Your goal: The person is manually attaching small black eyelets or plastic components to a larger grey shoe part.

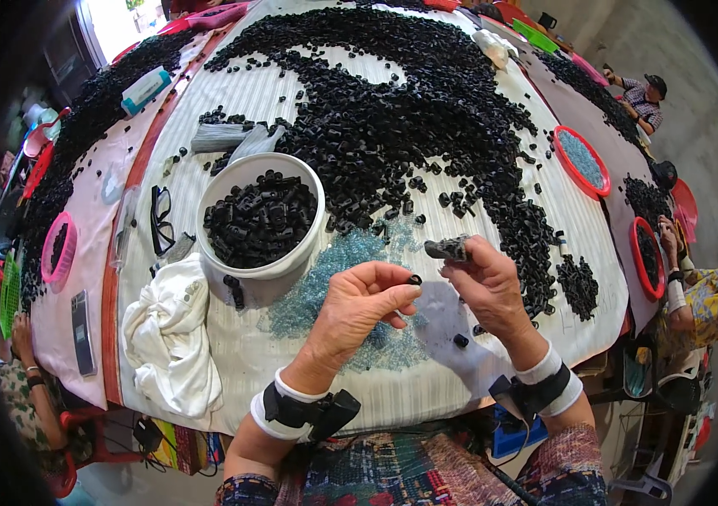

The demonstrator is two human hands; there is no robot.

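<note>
Between thumb and forefinger, my left hand [359,308] pinches a small black ring-like piece [414,280]. Just to its right, my right hand [489,287] is closed around a dark, elongated object [446,248], its kind unclear. Both hands are above the table, close but apart. Beneath and beyond the left hand spreads a pile of small, clear bluish pieces [333,278]. To the left stands a white bucket [318,223] filled with short black plastic parts [262,215]. A single black part [460,340] lies below my right hand.
A large heap of black parts [409,118] covers the table's far side. At left are eyeglasses [161,221], a white cloth [172,337] and a phone [82,333]. Red trays [582,187] stand at right. Other people [704,295] sit along both sides.
</note>
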